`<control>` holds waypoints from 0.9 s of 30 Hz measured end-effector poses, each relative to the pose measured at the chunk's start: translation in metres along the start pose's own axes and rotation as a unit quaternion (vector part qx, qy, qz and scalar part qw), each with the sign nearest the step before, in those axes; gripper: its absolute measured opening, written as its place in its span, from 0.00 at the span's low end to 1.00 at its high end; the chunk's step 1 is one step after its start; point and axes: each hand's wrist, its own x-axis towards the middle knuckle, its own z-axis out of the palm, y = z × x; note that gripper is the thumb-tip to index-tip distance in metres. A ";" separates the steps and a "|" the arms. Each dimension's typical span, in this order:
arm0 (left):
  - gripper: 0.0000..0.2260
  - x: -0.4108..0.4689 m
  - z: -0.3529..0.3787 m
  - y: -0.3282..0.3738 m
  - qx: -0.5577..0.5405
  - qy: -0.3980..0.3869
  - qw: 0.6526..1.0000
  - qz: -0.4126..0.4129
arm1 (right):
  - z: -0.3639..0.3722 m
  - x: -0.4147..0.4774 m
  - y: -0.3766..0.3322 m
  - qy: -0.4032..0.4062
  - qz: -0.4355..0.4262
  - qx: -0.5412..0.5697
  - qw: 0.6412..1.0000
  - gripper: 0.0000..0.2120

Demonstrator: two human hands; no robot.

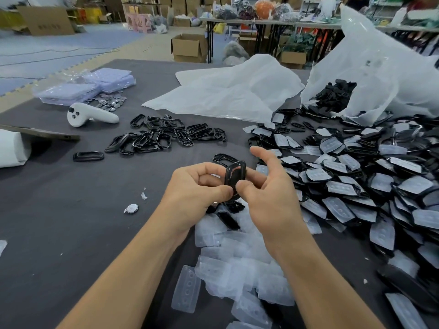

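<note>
Both hands meet over the middle of the grey table [59, 233] around one glossy black plastic frame [234, 174], held upright on edge. My left hand [197, 188] pinches its lower left side between thumb and curled fingers. My right hand [268, 188] pinches the lower right side with the thumb and a finger, its index finger raised and free. Directly below the hands lies a heap of clear plastic inserts [237, 264]. A pile of bare black frames [166, 136] lies beyond the hands, to the left.
A large heap of black frames with clear inserts [368, 181] fills the right, spilling from a white plastic bag [370, 74]. A white controller [90, 115], small silver discs [110, 102], bagged packs [83, 87] and one loose disc [131, 208] lie left.
</note>
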 end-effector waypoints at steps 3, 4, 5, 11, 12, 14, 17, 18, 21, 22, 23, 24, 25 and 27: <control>0.13 -0.001 0.002 -0.002 -0.008 0.010 1.000 0.005 | 0.003 -0.001 0.002 0.012 0.001 -0.001 1.000 0.22; 0.14 -0.001 0.003 -0.002 -0.010 0.012 1.000 0.006 | 0.003 -0.002 0.002 0.022 -0.002 0.003 1.000 0.19; 0.16 -0.001 0.003 -0.001 -0.005 0.014 1.000 0.009 | 0.002 -0.001 0.002 0.034 -0.005 0.007 0.999 0.18; 0.11 -0.006 0.013 -0.001 0.128 0.074 0.988 0.052 | -0.001 0.002 0.004 0.043 -0.032 -0.018 0.998 0.16; 0.10 -0.007 0.014 -0.001 0.172 0.098 0.978 0.067 | -0.001 0.002 0.005 0.034 -0.043 -0.039 0.998 0.16; 0.09 -0.010 0.016 -0.001 0.229 0.132 0.961 0.085 | -0.002 0.003 0.004 0.012 -0.057 -0.074 0.996 0.15; 0.08 -0.009 0.015 -0.001 0.211 0.122 0.966 0.089 | -0.002 0.002 0.004 -0.002 -0.063 -0.074 0.995 0.15; 0.08 -0.007 0.014 -0.002 0.190 0.109 0.972 0.082 | -0.002 0.001 0.004 0.006 -0.064 -0.072 0.995 0.14; 0.07 -0.004 0.012 -0.001 0.058 0.072 0.995 0.025 | -0.001 -0.001 0.002 0.029 -0.059 -0.076 0.995 0.09; 0.08 -0.004 0.012 0.000 0.014 0.058 0.998 0.004 | -0.001 -0.001 0.002 0.033 -0.059 -0.084 0.994 0.09; 0.08 -0.004 0.013 0.000 -0.018 0.049 0.999 -0.011 | -0.001 -0.001 0.001 0.036 -0.063 -0.095 0.993 0.09; 0.08 -0.004 0.014 0.000 -0.039 0.045 0.998 -0.018 | -0.001 -0.002 0.000 0.040 -0.072 -0.105 0.991 0.09; 0.08 -0.004 0.015 0.000 -0.052 0.045 0.997 -0.018 | -0.001 -0.003 -0.001 0.044 -0.086 -0.120 0.988 0.10; 0.09 -0.004 0.015 0.000 -0.062 0.054 0.997 -0.007 | 0.000 -0.004 -0.003 0.051 -0.121 -0.162 0.978 0.11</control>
